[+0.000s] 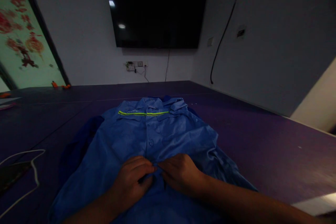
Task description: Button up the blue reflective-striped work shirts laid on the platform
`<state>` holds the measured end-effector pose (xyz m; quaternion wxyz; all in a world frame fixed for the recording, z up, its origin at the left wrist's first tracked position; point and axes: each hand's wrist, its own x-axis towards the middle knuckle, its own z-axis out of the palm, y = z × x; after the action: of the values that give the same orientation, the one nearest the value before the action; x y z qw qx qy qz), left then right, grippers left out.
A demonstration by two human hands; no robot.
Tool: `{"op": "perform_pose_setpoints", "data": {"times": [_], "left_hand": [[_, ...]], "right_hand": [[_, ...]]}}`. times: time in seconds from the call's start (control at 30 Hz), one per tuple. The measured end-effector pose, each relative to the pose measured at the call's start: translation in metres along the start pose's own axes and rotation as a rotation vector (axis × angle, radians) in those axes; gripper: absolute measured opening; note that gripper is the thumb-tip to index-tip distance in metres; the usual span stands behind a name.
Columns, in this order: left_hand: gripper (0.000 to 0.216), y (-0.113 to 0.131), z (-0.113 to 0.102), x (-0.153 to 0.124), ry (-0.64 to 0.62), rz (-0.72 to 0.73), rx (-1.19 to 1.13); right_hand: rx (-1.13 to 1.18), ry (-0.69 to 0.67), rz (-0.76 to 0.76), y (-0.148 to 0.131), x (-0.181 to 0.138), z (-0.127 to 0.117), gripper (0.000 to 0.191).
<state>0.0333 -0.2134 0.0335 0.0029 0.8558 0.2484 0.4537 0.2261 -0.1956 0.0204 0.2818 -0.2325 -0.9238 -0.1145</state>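
A blue work shirt (168, 131) lies front side up on the purple surface, its collar pointing away from me. A yellow-green stripe crosses its chest, and one button (151, 142) shows on the front placket. Lower down that placket, my left hand (135, 176) pinches the cloth from the left. My right hand (181, 173) grips the fabric from the other side, its fingertips nearly meeting those of the left. The spot between the fingertips is mostly hidden. Darker blue cloth (81, 140) shows beneath the shirt on the left.
A white cable (35, 171) loops around a dark flat object (13, 176) at the left. Small orange items (61, 85) sit by the glass door. Beyond the purple surface (262, 150), a television (157, 10) hangs on the wall, with sockets (138, 64) below.
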Motion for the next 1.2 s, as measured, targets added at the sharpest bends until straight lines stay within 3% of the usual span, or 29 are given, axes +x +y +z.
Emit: {"op": "perform_pose_setpoints", "data": {"times": [0.4,0.73,1.0,1.2], "left_hand": [[0.011,0.0011,0.0019,-0.0016,-0.035,-0.045,-0.011],[0.013,0.0046,-0.0012,0.0004,-0.052,0.057,0.049],[0.016,0.0074,-0.0038,0.0009,-0.046,0.000,0.055],[0.019,0.0068,-0.0049,0.0006,-0.051,0.042,0.057]], "right_hand": [[-0.019,0.043,-0.003,-0.0046,-0.0004,-0.0004,0.012],[-0.018,0.091,0.062,-0.0097,-0.0029,0.0034,0.014],[0.145,0.086,0.096,-0.0011,-0.0036,0.0036,0.012],[0.217,0.015,0.171,-0.0012,-0.0033,0.0021,0.013]]}}
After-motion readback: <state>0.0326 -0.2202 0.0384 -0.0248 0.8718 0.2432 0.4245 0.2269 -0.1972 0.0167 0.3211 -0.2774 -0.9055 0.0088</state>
